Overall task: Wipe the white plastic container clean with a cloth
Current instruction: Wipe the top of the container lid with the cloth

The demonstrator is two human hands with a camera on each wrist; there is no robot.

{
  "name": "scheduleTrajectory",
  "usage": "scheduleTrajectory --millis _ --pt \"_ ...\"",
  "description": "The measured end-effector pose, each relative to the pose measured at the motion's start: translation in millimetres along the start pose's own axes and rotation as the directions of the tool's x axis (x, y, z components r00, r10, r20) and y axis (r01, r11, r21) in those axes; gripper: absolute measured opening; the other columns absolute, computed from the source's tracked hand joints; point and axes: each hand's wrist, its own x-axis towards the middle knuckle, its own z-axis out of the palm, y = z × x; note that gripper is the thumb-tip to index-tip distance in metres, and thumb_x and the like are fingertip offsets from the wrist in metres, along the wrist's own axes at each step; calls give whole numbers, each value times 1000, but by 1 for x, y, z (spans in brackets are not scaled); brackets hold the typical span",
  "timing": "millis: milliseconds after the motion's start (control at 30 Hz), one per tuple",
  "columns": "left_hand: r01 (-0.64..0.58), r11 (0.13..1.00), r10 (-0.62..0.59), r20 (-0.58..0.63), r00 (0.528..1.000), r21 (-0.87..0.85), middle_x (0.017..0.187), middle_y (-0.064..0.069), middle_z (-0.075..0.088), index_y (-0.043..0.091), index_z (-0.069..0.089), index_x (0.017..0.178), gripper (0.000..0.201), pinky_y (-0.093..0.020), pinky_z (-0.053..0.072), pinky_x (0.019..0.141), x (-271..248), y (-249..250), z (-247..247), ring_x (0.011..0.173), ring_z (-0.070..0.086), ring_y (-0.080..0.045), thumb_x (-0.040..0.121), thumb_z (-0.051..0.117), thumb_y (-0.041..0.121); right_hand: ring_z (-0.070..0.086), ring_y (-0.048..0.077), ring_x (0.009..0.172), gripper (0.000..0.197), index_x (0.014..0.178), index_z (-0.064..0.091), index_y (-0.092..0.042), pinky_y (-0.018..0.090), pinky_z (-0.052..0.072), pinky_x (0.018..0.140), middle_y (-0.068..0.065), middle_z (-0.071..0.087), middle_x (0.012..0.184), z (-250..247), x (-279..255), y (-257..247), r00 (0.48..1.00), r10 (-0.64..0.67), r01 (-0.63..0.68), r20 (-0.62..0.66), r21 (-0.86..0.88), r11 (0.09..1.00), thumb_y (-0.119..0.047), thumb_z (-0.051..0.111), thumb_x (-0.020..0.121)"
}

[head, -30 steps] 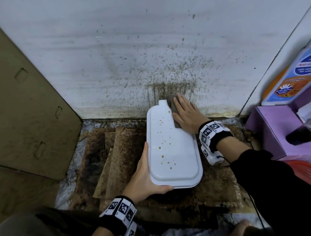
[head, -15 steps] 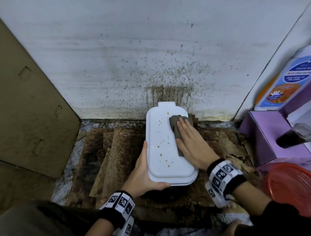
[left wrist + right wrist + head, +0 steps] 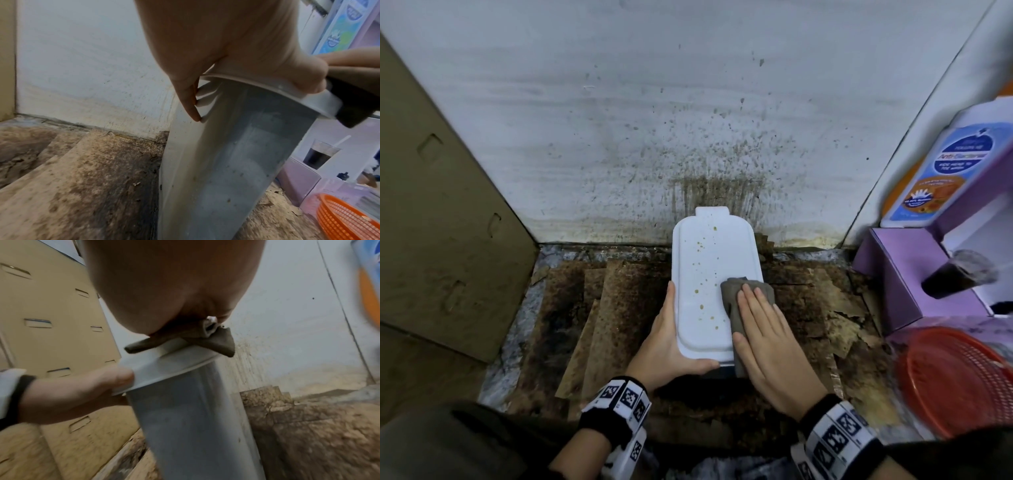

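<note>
The white plastic container (image 3: 705,267) stands on stained cardboard, its lid speckled with brown spots on the left half. My right hand (image 3: 750,318) lies flat, fingers straight, pressing a grey-brown cloth (image 3: 736,294) onto the lid's near right part. The cloth hangs over the lid's right and near edges. My left hand (image 3: 667,342) grips the near left corner, fingers along the side and thumb on the near rim. The left wrist view shows my fingers (image 3: 191,104) under the rim against the grey wall (image 3: 236,162). In the right wrist view the cloth (image 3: 216,340) is squeezed under my palm.
A spattered white wall (image 3: 688,137) rises just behind the container. A cardboard panel (image 3: 431,240) closes the left. To the right sit a purple box (image 3: 893,274), a cup of dark drink (image 3: 955,274), a soap bottle (image 3: 941,171) and an orange basket (image 3: 955,377).
My right hand has slid the cloth from the lid's far end down its right side to the near end. The left hand has kept its hold on the near left corner.
</note>
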Motion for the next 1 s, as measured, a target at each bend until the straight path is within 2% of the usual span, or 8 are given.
scheduleTrajectory --millis 233,367,500,600,667,767,900,1000 --pt "7 1000 -7 7 1000 27 168 18 -7 50 -32 147 157 -41 21 126 0 1 -3 154 5 -3 50 90 69 -22 3 151 66 160 -6 -16 30 -9 125 -7 -17 166 -4 44 2 998 50 -51 35 47 998 -46 10 104" --pt "18 998 -17 -22 1000 52 168 16 -1 41 -26 154 160 -31 27 120 -4 2 -4 153 14 -6 49 92 67 -21 7 152 69 160 -6 -15 37 -11 125 -4 -14 167 -1 39 -9 996 85 -85 23 17 996 -48 1 100" --pt "28 997 -26 -33 999 69 169 15 3 38 -26 155 164 -30 32 115 -3 6 -4 151 21 -7 43 88 76 -8 15 156 67 160 3 -10 42 -3 125 4 -2 169 5 42 -27 998 56 -58 -26 -70 996 -43 3 102" --pt "16 996 -17 12 1000 90 169 16 -3 40 -32 151 163 -38 34 118 -4 8 -8 153 18 -7 45 84 82 -2 17 156 65 160 6 -10 39 1 124 5 3 169 13 47 -46 999 28 -30 -33 -49 998 -41 9 103" --pt "25 992 -33 65 997 125 170 12 -1 40 -36 149 161 -41 39 114 -4 5 -12 152 25 -11 49 83 81 2 18 156 65 160 9 -9 39 3 124 6 6 169 17 53 -57 999 18 -20 -42 -42 999 -40 12 103" --pt "50 989 -61 75 995 138 170 6 4 35 -33 152 161 -37 41 112 -3 4 -16 150 29 -15 52 86 74 11 21 156 64 159 16 -7 39 6 122 8 14 168 22 62 -70 998 15 -18 -62 -47 999 -39 17 103" --pt "28 992 -37 75 996 120 168 9 11 32 -24 157 152 -22 36 105 -5 11 -17 148 30 -9 61 90 59 6 20 156 65 160 12 -8 39 6 125 8 9 169 24 63 -75 999 23 -24 -37 -34 999 -40 17 104" --pt "-5 992 -6 89 996 129 158 23 14 37 -20 155 143 0 34 89 -8 18 -21 135 32 3 65 91 53 -8 13 155 63 160 2 -12 37 0 127 2 -5 169 14 63 -71 1000 -2 -1 26 99 995 -44 15 107"
